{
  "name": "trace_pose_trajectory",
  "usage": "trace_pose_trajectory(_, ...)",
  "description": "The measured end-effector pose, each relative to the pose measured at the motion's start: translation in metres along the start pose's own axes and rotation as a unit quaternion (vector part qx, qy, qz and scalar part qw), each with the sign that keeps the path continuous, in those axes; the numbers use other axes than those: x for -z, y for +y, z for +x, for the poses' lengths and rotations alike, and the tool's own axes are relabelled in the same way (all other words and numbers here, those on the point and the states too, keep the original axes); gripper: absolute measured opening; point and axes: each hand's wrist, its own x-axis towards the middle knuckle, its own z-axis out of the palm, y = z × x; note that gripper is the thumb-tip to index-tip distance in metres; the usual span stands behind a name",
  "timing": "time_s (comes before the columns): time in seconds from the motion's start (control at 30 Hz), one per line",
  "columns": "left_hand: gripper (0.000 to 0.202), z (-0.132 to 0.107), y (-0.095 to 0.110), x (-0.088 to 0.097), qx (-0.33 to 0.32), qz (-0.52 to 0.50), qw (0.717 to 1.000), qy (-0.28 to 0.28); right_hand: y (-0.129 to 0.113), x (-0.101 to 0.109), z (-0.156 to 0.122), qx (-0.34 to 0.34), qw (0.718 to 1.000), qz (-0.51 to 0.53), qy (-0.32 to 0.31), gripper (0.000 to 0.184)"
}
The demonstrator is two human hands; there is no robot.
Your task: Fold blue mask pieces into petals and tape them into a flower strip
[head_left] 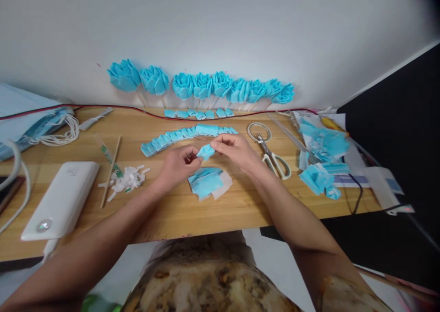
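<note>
Between my two hands is a small folded blue petal [206, 152], pinched at both sides. My left hand [179, 164] grips its left edge between thumb and fingers. The fingertips of my right hand [235, 149] hold its upper right corner. Just below lies a stack of blue and whitish sheets [208, 183]. Behind my hands, a curved row of folded blue petals [168, 140] lies on the wooden table [165, 215]. A shorter row of petals [199, 114] sits farther back.
Several blue flowers on sticks [202, 86] lean at the wall. To the right are scissors [271, 158], a tape roll [259, 132] and crumpled blue scraps [323, 142]. On the left are a white power bank [62, 201], a wooden stick [112, 172] and white paper bits [130, 179].
</note>
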Motion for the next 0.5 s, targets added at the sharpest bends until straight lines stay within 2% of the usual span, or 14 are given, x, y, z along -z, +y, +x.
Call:
trace_pose_trajectory(0.3, 0.035, 0.0038, -0.0015, 0.0078, 0.001, -0.043, 0.995, -0.086, 0.0003, 0.0010, 0.0001, -0.022, 0.999, 0.026, 0.032, 0.032)
trace_pose_trajectory(0.5, 0.030, 0.0033, -0.0046, 0.0042, 0.013, -0.039, 0.996, -0.075, -0.0013, -0.0037, -0.0010, -0.021, 0.999, 0.016, 0.035, 0.034)
